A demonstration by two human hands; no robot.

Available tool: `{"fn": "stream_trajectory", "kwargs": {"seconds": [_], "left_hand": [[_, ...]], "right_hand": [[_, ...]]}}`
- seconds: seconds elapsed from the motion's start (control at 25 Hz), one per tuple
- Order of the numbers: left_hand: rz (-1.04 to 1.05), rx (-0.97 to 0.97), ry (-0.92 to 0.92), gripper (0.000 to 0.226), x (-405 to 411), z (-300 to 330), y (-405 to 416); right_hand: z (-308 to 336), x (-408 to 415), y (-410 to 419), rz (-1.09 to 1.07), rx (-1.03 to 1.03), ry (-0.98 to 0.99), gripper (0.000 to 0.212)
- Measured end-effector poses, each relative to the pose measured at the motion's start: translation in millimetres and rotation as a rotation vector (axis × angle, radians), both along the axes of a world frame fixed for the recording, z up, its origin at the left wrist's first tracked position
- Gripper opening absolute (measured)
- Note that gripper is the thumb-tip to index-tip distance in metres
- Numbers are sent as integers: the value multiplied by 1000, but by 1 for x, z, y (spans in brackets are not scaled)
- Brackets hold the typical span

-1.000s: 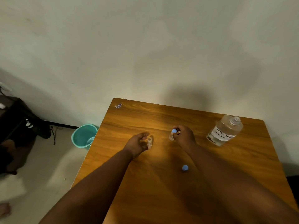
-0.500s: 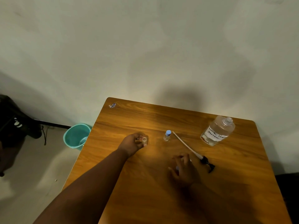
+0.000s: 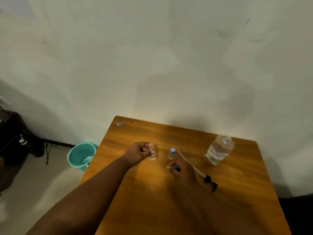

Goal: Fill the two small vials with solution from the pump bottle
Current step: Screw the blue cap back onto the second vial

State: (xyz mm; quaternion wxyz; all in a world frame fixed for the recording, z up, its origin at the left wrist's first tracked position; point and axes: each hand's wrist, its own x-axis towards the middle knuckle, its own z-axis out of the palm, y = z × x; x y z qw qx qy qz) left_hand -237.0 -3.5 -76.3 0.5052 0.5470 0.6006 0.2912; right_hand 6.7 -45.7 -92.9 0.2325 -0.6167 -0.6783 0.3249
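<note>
— Two hands over what surface?
— Wooden table [image 3: 228, 209], teal bucket [image 3: 81, 156] left, wall behind.
— Holding?
— Right hand [image 3: 182, 171] pinches a blue cap [image 3: 174, 166]; left hand [image 3: 138, 152] grips the uncapped vial [image 3: 152, 152]. Capped vial [image 3: 171, 153] stands between them, detached pump [image 3: 210, 182] right, bottle [image 3: 219, 150] beyond.

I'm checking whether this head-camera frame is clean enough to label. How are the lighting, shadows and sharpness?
Head view: dim, warm light pools on the table near the left hand; broad soft shadows fall on the wall; the open vial and the blue cap in the right hand look soft; the bottle label is unreadable; wide-angle distortion bends the table's edges.
</note>
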Motion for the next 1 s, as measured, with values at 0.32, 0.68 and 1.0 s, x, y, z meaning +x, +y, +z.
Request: {"fn": "stream_trajectory", "kwargs": {"seconds": [0.32, 0.68, 1.0], "left_hand": [[66, 331, -130, 13, 7, 227, 4], [-146, 568, -515, 34, 64, 436, -54], [-270, 650, -562, 28, 88, 490, -79]], "right_hand": [[274, -13, 45, 62, 244, 632, 27], [499, 14, 5, 276, 477, 638, 10], [556, 34, -27, 332, 488, 763, 10]]}}
